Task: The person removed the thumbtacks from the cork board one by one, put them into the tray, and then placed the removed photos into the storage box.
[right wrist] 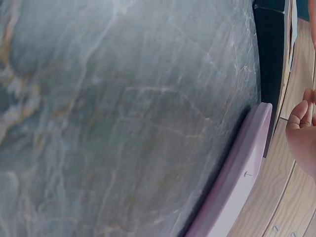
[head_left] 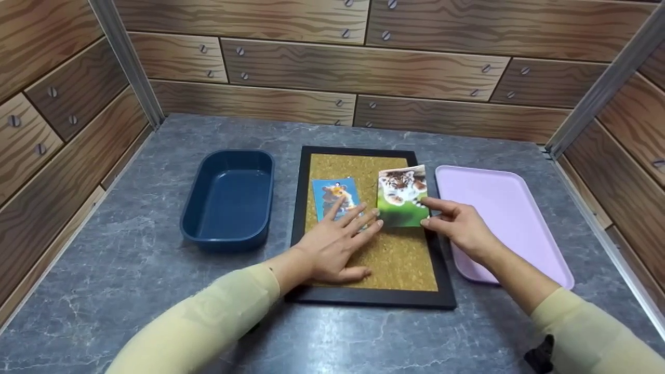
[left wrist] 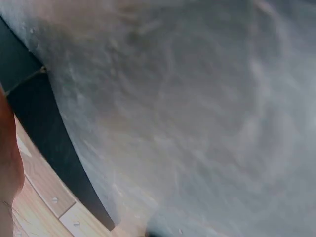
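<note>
I see the bin [head_left: 228, 200] well left of the left fingers and the tray [head_left: 511, 213] beneath the right wrist, beside the board [head_left: 397, 267]. The left hand [head_left: 337, 246] lies with fingers spread, partly covering the blue card [head_left: 328, 200]; right of them, the right hand [head_left: 465, 228] pinches the tiger card [head_left: 400, 210] by its right edge. Cork reaches from both hands toward the board's near edge.

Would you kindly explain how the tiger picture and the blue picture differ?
The tiger picture is green in its lower part, while the blue picture has a blue background. The right hand pinches the tiger picture's edge; the left hand partly covers the blue picture. Both appear to show animals.
</note>
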The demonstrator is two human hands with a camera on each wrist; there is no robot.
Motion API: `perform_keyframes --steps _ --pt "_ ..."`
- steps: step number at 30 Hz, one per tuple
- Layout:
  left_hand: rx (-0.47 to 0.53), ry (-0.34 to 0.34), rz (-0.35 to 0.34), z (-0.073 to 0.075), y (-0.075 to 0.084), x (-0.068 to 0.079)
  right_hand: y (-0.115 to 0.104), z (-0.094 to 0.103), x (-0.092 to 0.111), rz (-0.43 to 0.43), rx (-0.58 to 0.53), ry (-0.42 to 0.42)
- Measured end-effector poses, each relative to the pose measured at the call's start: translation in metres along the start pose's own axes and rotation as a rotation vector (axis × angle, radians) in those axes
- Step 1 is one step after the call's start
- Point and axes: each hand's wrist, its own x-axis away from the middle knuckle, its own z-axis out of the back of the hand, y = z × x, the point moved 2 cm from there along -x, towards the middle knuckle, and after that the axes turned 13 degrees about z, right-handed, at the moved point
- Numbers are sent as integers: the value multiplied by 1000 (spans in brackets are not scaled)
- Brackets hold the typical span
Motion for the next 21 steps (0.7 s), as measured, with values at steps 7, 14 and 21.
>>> perform_keyframes --steps 7,14,21 --pt "45 27 59 18 -16 7 -7 -3 0 2 -3 28" --pt "80 63 134 41 -38 16 -15 -9 -3 -8 -14 33" --pt "116 89 177 62 -61 25 -21 -19 -9 18 -73 44"
